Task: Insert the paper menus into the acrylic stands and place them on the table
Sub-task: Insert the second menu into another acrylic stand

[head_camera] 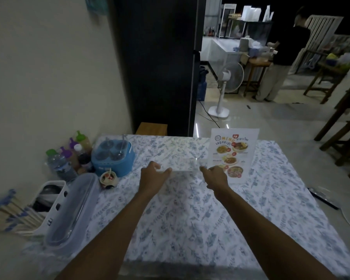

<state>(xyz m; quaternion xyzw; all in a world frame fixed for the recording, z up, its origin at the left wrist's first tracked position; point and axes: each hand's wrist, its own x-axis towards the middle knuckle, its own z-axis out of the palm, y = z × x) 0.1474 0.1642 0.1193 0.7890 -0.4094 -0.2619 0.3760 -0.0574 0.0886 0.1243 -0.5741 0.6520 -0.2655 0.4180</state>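
empty acrylic stand (180, 158): long axis left-right, held between left hand (153, 174) and right hand (215, 175); filled menu stand (233, 154) just right.

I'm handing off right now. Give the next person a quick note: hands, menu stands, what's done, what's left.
Left hand: fingers gripping the left edge of a clear, empty acrylic stand.
Right hand: at the stand's right edge; grip unclear.
The stand is over the middle of the table; I cannot tell whether it rests on it.
Done: one printed menu stands upright in its holder, right of the hands.
Left: fill the empty stand and place it. No loose menu is visible.
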